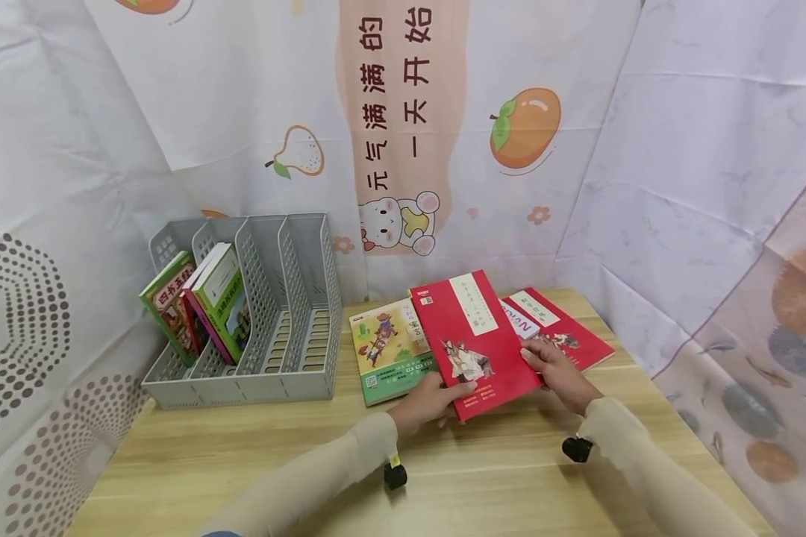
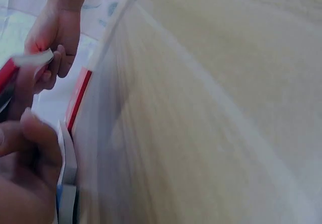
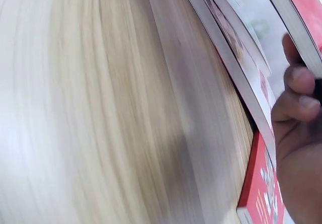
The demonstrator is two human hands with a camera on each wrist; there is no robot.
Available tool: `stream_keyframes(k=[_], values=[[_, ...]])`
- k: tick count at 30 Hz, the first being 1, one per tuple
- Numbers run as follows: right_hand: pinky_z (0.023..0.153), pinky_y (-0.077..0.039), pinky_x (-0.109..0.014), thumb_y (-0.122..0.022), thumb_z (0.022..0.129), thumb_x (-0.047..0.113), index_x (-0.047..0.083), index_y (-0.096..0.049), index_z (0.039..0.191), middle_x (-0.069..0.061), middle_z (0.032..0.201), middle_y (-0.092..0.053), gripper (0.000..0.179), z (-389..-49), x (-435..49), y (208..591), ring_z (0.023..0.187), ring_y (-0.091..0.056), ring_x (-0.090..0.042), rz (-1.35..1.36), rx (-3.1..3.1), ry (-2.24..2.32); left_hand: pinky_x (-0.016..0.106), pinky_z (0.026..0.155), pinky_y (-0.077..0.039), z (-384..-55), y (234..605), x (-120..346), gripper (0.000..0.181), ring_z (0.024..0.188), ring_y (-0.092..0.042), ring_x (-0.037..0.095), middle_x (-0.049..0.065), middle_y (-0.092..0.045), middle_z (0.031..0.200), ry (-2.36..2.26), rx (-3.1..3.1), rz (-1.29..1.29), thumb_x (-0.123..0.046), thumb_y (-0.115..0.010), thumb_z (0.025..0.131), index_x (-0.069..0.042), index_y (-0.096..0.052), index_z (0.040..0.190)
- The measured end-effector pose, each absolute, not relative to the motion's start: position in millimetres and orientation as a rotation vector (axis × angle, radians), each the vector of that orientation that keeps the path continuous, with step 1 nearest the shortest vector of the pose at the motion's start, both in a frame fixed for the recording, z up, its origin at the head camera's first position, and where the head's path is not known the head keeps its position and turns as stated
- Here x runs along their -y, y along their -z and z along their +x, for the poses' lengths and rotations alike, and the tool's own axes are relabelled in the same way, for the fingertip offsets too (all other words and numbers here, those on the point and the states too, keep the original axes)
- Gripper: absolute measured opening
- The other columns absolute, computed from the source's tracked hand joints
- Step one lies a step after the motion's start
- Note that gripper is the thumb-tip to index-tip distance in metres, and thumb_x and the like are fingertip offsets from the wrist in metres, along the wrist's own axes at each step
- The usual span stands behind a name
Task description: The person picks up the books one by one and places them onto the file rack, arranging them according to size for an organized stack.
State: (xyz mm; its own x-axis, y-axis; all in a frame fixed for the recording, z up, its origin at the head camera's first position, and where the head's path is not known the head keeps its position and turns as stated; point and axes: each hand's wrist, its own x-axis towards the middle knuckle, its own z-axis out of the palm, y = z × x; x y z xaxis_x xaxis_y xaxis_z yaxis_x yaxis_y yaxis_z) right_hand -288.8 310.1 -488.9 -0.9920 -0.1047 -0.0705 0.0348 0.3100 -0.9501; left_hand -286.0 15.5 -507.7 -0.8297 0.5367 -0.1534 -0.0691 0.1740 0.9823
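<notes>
A red book point(image 1: 473, 347) with a white title strip and a drawn figure is tilted up off the table. My left hand point(image 1: 426, 403) grips its lower left corner, thumb on the cover. On its lower right edge my right hand point(image 1: 559, 373) has a hold, fingers passing underneath. In the right wrist view the right hand point(image 3: 304, 113) curls round the edge of the held book, pages showing. The left wrist view has the left hand point(image 2: 30, 158) close up, fingers bent at the book, which is mostly cut off there.
A yellow and green book point(image 1: 392, 358) lies left of the held one. Another red book point(image 1: 580, 344) and a partly covered white one point(image 1: 520, 321) lie at right. A grey divided rack point(image 1: 242, 388) stands at left, with several books upright in its two left compartments.
</notes>
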Motion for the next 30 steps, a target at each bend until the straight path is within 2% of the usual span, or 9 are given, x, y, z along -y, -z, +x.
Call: stream_keyframes(k=[3,6,8,12,15,18,26,30], values=[[0.065,-0.053,-0.03,-0.054,0.108,0.035,0.001,-0.051,0.145,-0.013,0.121,-0.06,0.05,-291,-303,491,0.081,-0.066,-0.018,-0.092,-2.417,1.794,0.024,0.047,-0.042,-287,508,-11,0.051,0.055,-0.055,0.016,-0.005,-0.073,0.111,-1.705,-1.894,0.448,-0.049,-0.075,0.092,-0.03,-0.059,0.136],[0.066,-0.054,-0.03,-0.054,0.108,0.034,0.0,-0.052,0.143,-0.011,0.118,-0.063,0.048,-291,-297,493,0.082,-0.067,-0.018,-0.09,-2.416,1.79,0.024,0.048,-0.043,-287,506,-4,0.047,0.058,-0.061,0.016,0.001,-0.074,0.11,-1.726,-1.84,0.484,-0.046,-0.074,0.094,-0.026,-0.059,0.135],[0.064,-0.052,-0.029,-0.055,0.107,0.034,0.001,-0.055,0.142,-0.01,0.113,-0.065,0.048,-292,-293,494,0.078,-0.064,-0.018,-0.074,-2.435,1.775,0.025,0.052,-0.048,-288,504,1,0.046,0.064,-0.065,0.018,0.003,-0.074,0.108,-1.746,-1.842,0.49,-0.045,-0.073,0.095,-0.022,-0.06,0.133],[0.06,-0.048,-0.028,-0.058,0.106,0.038,0.002,-0.058,0.14,-0.009,0.105,-0.067,0.05,-297,-280,493,0.073,-0.058,-0.016,-0.083,-2.503,1.731,0.032,0.069,-0.059,-293,500,14,0.05,0.087,-0.071,0.017,-0.002,-0.071,0.114,-1.745,-1.919,0.471,-0.048,-0.072,0.094,-0.02,-0.059,0.133],[0.058,-0.046,-0.028,-0.059,0.105,0.041,0.003,-0.06,0.138,-0.008,0.1,-0.068,0.05,-303,-268,491,0.069,-0.054,-0.016,-0.114,-2.518,1.724,0.035,0.078,-0.059,-296,494,26,0.05,0.098,-0.068,0.016,-0.005,-0.07,0.116,-1.704,-2.024,0.494,-0.05,-0.07,0.095,-0.019,-0.06,0.133],[0.057,-0.047,-0.029,-0.06,0.105,0.04,0.003,-0.063,0.134,-0.011,0.098,-0.067,0.047,-308,-256,491,0.065,-0.052,-0.02,-0.165,-2.511,1.726,0.035,0.081,-0.058,-297,488,39,0.047,0.099,-0.067,0.016,-0.006,-0.071,0.115,-1.643,-2.135,0.558,-0.049,-0.066,0.098,-0.017,-0.062,0.132],[0.061,-0.053,-0.038,-0.053,0.109,0.036,0.004,-0.065,0.126,-0.019,0.106,-0.068,0.038,-310,-231,495,0.082,-0.059,-0.043,-0.282,-2.533,1.712,0.035,0.083,-0.057,-299,480,78,0.04,0.097,-0.066,0.013,-0.01,-0.071,0.113,-1.456,-2.396,0.713,-0.045,-0.063,0.102,-0.016,-0.065,0.129],[0.065,-0.054,-0.039,-0.049,0.111,0.032,0.0,-0.064,0.125,-0.023,0.108,-0.067,0.038,-307,-216,489,0.093,-0.057,-0.045,-0.341,-2.495,1.703,0.037,0.084,-0.058,-297,478,98,0.044,0.099,-0.065,0.014,-0.008,-0.07,0.117,-1.419,-2.462,0.642,-0.048,-0.063,0.101,-0.016,-0.064,0.131]])
